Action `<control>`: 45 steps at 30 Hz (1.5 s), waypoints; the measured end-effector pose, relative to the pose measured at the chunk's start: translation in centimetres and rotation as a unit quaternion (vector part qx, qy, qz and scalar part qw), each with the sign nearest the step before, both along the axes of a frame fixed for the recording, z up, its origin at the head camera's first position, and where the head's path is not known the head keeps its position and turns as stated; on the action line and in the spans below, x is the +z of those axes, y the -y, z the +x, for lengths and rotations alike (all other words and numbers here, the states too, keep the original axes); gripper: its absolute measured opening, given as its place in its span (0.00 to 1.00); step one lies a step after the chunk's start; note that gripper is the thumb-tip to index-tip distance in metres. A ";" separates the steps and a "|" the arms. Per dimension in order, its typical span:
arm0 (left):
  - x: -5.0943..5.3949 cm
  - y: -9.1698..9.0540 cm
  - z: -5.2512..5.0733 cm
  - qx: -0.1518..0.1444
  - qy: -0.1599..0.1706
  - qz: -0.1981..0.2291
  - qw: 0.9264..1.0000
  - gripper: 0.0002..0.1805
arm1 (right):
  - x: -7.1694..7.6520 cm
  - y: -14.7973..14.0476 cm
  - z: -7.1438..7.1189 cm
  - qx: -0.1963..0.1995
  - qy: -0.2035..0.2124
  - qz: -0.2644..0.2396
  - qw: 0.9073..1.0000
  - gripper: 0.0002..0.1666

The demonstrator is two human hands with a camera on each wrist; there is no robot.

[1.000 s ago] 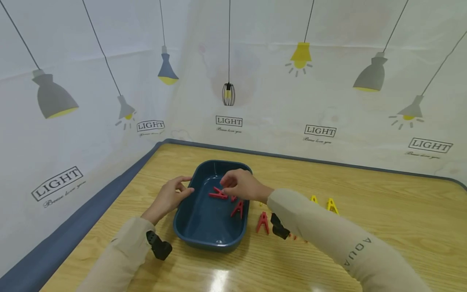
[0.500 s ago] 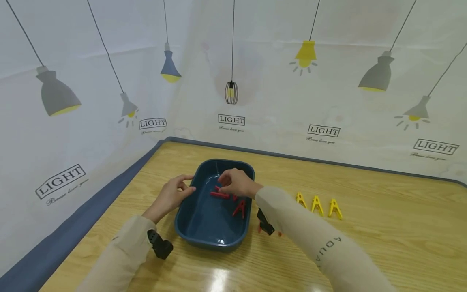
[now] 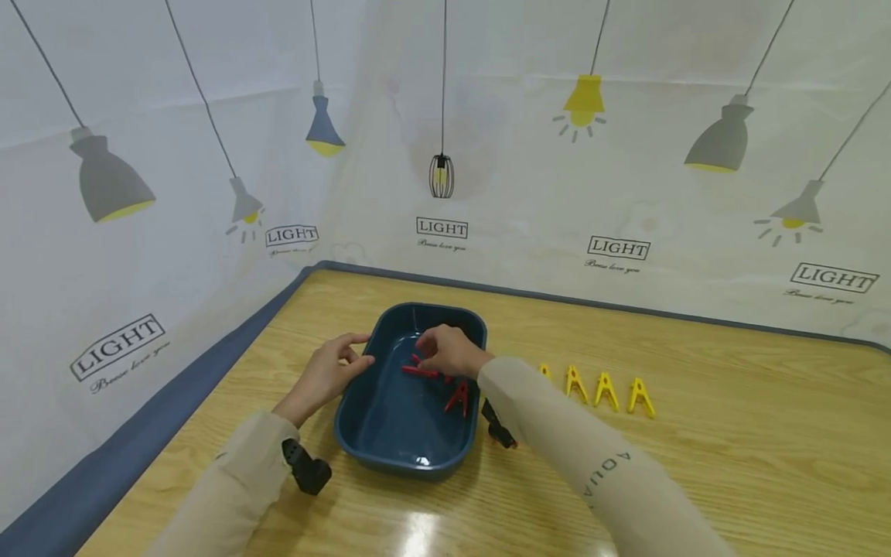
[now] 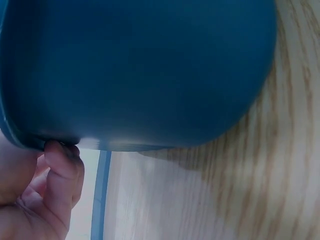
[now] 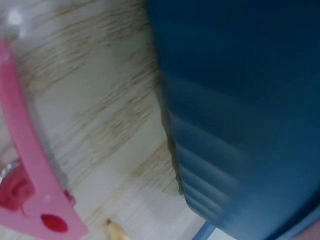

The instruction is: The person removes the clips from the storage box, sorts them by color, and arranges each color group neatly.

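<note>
My left hand (image 3: 325,380) grips the left rim of the blue tray (image 3: 390,452), thumb at the rim; curled fingers (image 4: 62,167) show under the edge in the left wrist view. Inside the tray, my right hand (image 3: 450,350) is bent down at a red clip (image 3: 421,372); whether its fingertips pinch anything I cannot tell. Another red clip (image 3: 457,398) lies nearer the tray's right wall, with more red partly visible beside it. The right wrist view shows the tray's outer side (image 5: 235,115), with the hand almost wholly out of frame.
Several yellow clips (image 3: 605,391) stand in a row on the wooden table (image 3: 731,433), right of the tray. A red clip (image 5: 30,130) lies beside the tray, mostly hidden by my right wrist camera in the head view. A lamp-print cloth (image 3: 515,193) hangs behind.
My right forearm has swung left, uncovering more yellow clips and covering red ones beside the tray. The right hand has dropped slightly toward the red clip. The left hand keeps its grip.
</note>
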State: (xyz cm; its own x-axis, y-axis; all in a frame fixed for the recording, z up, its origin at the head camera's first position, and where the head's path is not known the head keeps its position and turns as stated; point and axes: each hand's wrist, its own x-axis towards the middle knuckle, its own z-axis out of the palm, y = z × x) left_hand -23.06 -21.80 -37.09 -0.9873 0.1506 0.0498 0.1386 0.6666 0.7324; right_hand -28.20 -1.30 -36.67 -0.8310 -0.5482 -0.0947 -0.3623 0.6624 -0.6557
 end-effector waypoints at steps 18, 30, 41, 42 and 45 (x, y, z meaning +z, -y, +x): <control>-0.3 -0.2 -0.2 0.004 -0.014 0.010 1.000 0.22 | -0.7 0.6 0.0 0.008 0.023 0.030 0.999 0.15; -0.4 -0.1 -0.2 0.005 -0.020 0.017 1.000 0.21 | -0.6 0.8 0.0 0.036 0.055 0.027 0.998 0.13; -0.6 -0.1 -0.3 0.013 -0.017 0.015 1.000 0.22 | -0.5 0.8 -0.1 0.099 0.077 0.047 0.991 0.14; -0.6 -0.1 -0.3 0.013 -0.018 0.016 1.000 0.22 | -0.4 0.8 -0.1 0.101 0.075 0.051 0.991 0.14; -0.7 -0.1 -0.3 0.012 -0.018 0.018 1.000 0.22 | -0.3 0.8 -0.1 0.103 0.070 0.066 0.990 0.15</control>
State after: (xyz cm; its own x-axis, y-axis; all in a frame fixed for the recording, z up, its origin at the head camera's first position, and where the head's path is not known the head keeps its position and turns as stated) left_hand -23.37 -21.71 -37.76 -0.9883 0.1234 0.0901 0.1488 0.6433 0.7510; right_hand -28.33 -2.11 -36.94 -0.6761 -0.6804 -0.2829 -0.4111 0.6669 -0.6215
